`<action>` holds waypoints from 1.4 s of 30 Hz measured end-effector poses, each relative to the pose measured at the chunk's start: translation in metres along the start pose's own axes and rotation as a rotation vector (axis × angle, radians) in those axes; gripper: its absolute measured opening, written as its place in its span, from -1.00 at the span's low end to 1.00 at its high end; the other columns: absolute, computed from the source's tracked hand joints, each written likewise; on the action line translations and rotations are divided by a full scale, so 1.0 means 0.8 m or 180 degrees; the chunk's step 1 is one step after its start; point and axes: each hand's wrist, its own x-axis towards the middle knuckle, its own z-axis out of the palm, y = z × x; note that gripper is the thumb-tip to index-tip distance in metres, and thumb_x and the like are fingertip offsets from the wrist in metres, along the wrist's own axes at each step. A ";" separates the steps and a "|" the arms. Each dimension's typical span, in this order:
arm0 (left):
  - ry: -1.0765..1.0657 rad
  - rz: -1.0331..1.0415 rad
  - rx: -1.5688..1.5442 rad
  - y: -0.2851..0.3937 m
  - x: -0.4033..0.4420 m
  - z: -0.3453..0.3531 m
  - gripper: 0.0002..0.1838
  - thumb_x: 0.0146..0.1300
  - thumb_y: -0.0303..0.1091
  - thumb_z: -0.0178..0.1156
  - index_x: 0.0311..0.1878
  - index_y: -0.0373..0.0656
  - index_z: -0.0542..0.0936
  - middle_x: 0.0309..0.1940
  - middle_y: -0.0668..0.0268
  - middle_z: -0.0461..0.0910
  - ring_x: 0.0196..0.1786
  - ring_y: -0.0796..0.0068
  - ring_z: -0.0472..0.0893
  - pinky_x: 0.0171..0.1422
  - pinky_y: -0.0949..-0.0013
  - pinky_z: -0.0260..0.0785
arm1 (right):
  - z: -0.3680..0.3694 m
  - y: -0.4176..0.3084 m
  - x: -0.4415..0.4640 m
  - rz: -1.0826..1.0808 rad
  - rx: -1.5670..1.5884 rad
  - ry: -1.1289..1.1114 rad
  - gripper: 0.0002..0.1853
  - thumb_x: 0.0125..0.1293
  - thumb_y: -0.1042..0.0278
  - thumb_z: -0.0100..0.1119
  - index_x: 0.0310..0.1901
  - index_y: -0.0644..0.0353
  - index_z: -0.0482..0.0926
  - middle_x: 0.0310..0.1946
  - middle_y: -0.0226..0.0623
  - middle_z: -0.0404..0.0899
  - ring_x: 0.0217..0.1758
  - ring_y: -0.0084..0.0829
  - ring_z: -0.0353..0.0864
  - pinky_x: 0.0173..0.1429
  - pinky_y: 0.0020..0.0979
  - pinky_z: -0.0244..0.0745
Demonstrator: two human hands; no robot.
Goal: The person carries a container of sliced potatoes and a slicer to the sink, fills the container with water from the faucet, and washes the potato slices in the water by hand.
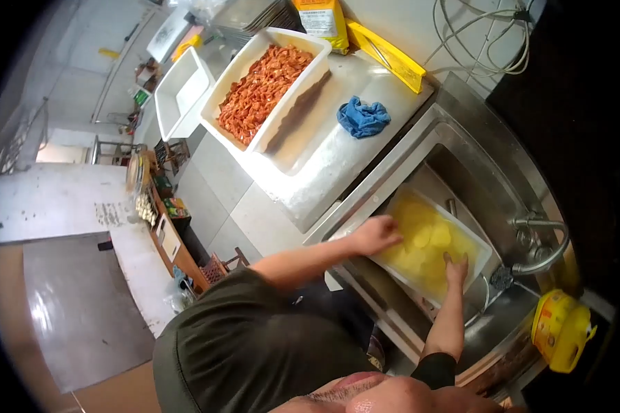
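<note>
A white tub [479, 265] stands in the metal sink, holding cloudy yellowish water and pale yellow slices, which look like potato slices [430, 237]. My left hand [377, 235] is curled into a fist over the tub's near left edge; whatever lies inside its fingers, if anything, is hidden. Over on the tub's right side, my right hand [455, 267] reaches down to the slices with thumb and fingers apart. Its fingertips are partly lost in the water and blur.
A curved faucet [554, 251] and a yellow container [561, 330] are beside the sink [455, 134]. On the metal counter [317, 186] are a tub of reddish meat-like pieces [265, 93], a blue cloth [362, 117] and a yellow tray-like piece [386, 55]. Cables [479, 41] hang on the wall.
</note>
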 end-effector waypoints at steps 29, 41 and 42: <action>-0.0816 -0.0670 -0.0445 -0.119 0.167 0.128 -0.52 0.29 -0.18 0.23 0.21 -0.21 0.51 0.10 -0.08 0.52 0.15 -0.03 0.53 0.22 0.13 0.39 | 0.000 0.000 0.028 -0.0554 0.0810 -0.0967 -0.67 0.23 0.23 0.32 -0.10 0.31 0.63 -0.14 -0.07 0.67 -0.06 -0.16 0.66 0.07 -0.26 0.52; 0.0640 -0.0465 0.0088 -0.185 0.249 0.188 -0.12 0.08 -0.18 0.42 0.41 -0.33 0.23 0.35 -0.09 0.30 0.44 0.05 0.28 0.51 0.18 0.12 | 0.091 -0.093 0.085 -0.0431 0.0064 -0.1051 -0.32 0.25 -0.06 0.25 0.19 0.39 0.45 0.15 0.18 0.51 0.25 0.08 0.48 0.30 -0.14 0.39; 0.0426 -0.0485 -0.0315 -0.198 0.258 0.191 -0.08 0.06 -0.16 0.43 0.42 -0.34 0.22 0.38 -0.09 0.28 0.45 0.05 0.27 0.52 0.20 0.11 | 0.111 -0.083 0.087 -0.0376 0.0226 -0.0989 -0.32 0.25 -0.08 0.25 0.17 0.39 0.46 0.14 0.19 0.51 0.24 0.08 0.48 0.29 -0.13 0.39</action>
